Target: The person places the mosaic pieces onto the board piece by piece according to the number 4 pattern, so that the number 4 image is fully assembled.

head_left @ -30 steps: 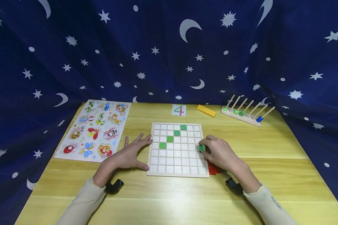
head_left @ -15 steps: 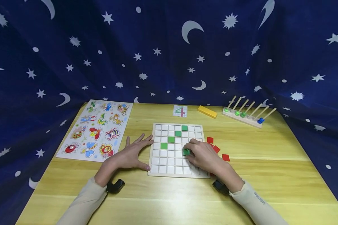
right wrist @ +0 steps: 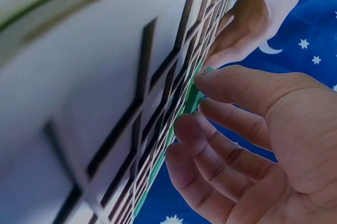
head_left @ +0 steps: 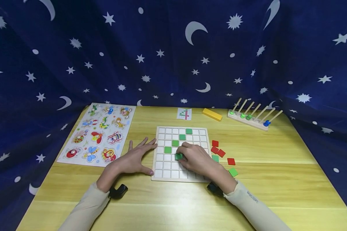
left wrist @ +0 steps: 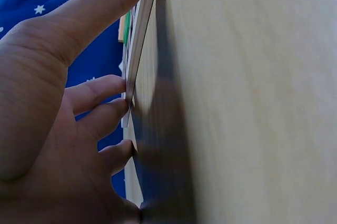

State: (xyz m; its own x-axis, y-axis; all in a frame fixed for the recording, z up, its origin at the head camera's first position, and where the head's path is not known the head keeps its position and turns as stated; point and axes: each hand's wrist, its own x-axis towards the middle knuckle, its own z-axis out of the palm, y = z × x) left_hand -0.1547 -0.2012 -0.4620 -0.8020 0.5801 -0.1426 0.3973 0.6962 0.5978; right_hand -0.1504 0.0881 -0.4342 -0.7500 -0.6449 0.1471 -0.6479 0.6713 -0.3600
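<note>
A wooden grid board (head_left: 162, 175) of white squares lies mid-table, with several green tiles (head_left: 167, 149) set in a diagonal. My right hand (head_left: 195, 158) is over the board and pinches a green tile (head_left: 178, 156) (right wrist: 194, 100) at a cell below that diagonal. My left hand (head_left: 134, 157) lies flat on the table, fingers spread, with fingertips (left wrist: 117, 105) and thumb against the board's left edge (left wrist: 138, 56). Loose red tiles (head_left: 215, 143) and green tiles (head_left: 233, 172) lie right of the board.
An insect peg puzzle (head_left: 99, 133) lies at the left. A small pattern card (head_left: 184, 114), a yellow block (head_left: 211, 114) and a peg rack with beads (head_left: 253, 119) stand at the back. A blue starry cloth (head_left: 173, 48) surrounds the table.
My right hand has carried the green tile leftward from the board's right edge to a cell near its middle, uncovering the loose tiles beside the board. My left hand stayed put.
</note>
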